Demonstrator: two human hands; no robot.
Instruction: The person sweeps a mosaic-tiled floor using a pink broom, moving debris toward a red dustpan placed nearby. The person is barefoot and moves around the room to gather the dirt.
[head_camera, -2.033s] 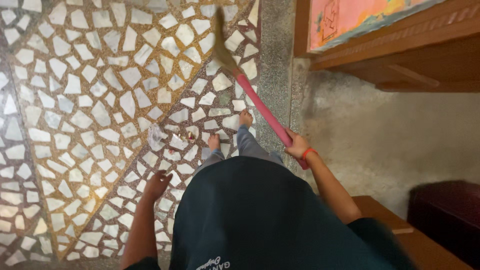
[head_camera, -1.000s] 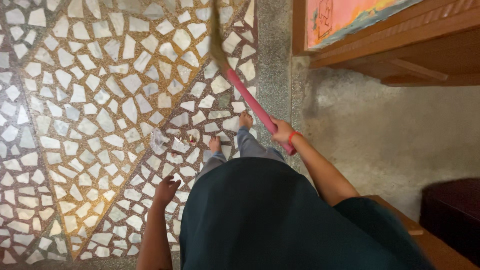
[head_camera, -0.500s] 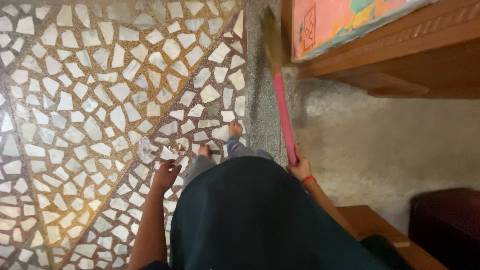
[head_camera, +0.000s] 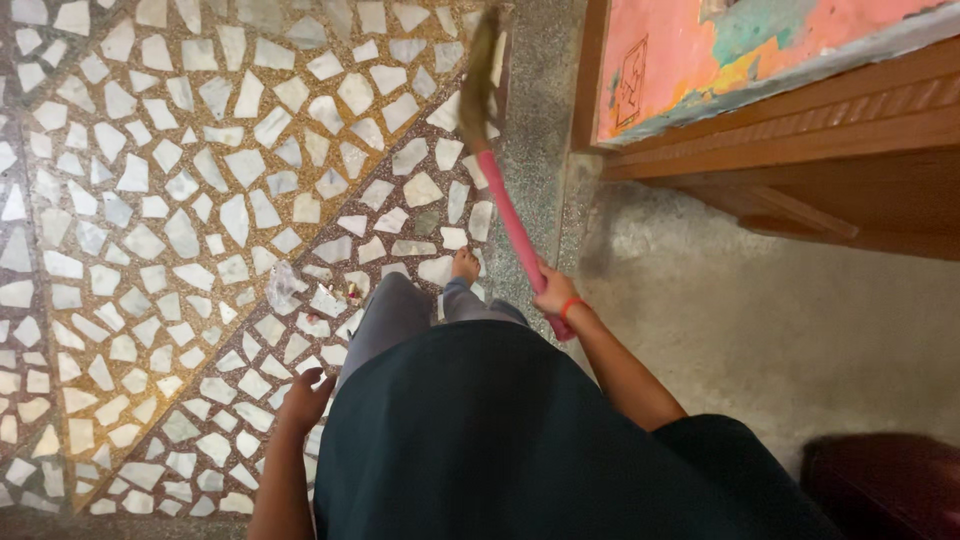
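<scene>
One broom, two hands, mosaic stone floor.
Right hand (head_camera: 556, 294) clamped on pink broom (head_camera: 510, 215) handle, bristles beside wooden bed (head_camera: 800, 150); left hand (head_camera: 303, 398) loose, empty; litter scraps (head_camera: 310, 290) left of broom.

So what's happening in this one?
A person stands barefoot on a mosaic stone-chip floor, seen from above. Their right hand grips the pink handle of a broom, whose straw head points away over the floor near a wooden furniture edge. The left hand hangs free, holding nothing. A small pile of litter, including crumpled paper or plastic, lies just ahead of the feet.
</scene>
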